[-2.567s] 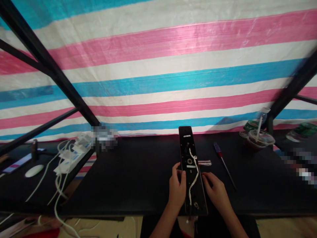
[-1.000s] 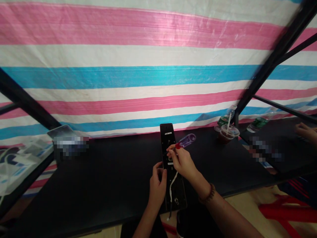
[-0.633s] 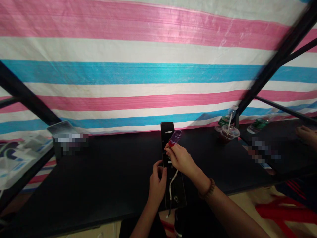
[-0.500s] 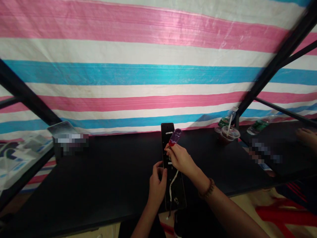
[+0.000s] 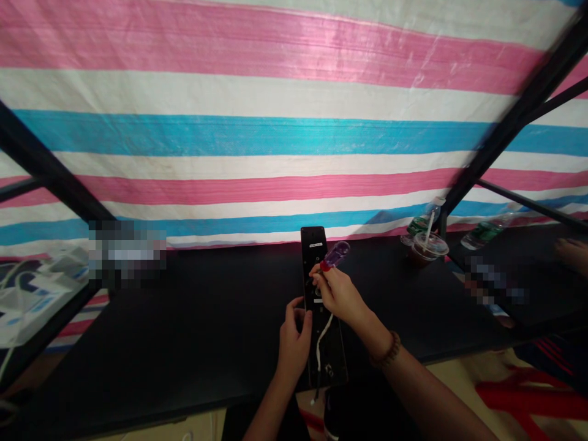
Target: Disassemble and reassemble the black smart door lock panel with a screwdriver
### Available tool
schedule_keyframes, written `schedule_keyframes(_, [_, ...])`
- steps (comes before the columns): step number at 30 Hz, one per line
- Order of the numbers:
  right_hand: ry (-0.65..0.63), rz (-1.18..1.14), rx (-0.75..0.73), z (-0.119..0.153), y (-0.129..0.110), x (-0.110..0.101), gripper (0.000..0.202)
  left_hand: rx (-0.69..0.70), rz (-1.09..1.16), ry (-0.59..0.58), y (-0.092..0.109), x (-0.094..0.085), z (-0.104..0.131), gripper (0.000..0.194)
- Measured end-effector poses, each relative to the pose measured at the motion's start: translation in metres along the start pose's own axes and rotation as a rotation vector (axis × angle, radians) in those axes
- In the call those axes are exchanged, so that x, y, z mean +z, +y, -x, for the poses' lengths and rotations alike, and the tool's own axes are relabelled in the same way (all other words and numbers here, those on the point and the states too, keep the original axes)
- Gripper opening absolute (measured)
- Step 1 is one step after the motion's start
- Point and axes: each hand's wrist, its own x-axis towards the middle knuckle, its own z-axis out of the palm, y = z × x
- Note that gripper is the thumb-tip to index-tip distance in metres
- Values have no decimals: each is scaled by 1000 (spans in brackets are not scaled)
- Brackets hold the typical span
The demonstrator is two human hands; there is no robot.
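A long black panel (image 5: 337,355) with small white labels lies lengthwise in front of me, its near end at the table's edge. A pale cable (image 5: 323,335) trails down it and hangs off the near end. My left hand (image 5: 295,334) is closed on the panel's left edge. In my right hand (image 5: 339,293) is a screwdriver (image 5: 338,254) with a clear purple handle and a red collar, held in a pinch and leaning to the right. Its tip is over the upper half of the panel, mostly hidden by my fingers.
On the black table (image 5: 206,331), a lidded cup with a straw (image 5: 427,248) and a plastic bottle (image 5: 419,225) stand at the back right. Another bottle (image 5: 489,231) leans beyond the frame post. White power strips (image 5: 41,300) lie far left. Another person's hand (image 5: 572,251) shows far right.
The screwdriver's handle has swung to the right and leans more. My right hand has shifted slightly right with it. My left hand keeps its place on the panel.
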Motion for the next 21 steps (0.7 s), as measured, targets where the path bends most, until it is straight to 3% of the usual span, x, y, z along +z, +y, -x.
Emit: schedule_keyframes(21, [-67, 69, 6, -1, -3, -1, 18, -13, -8, -1, 1, -1, 1, 43])
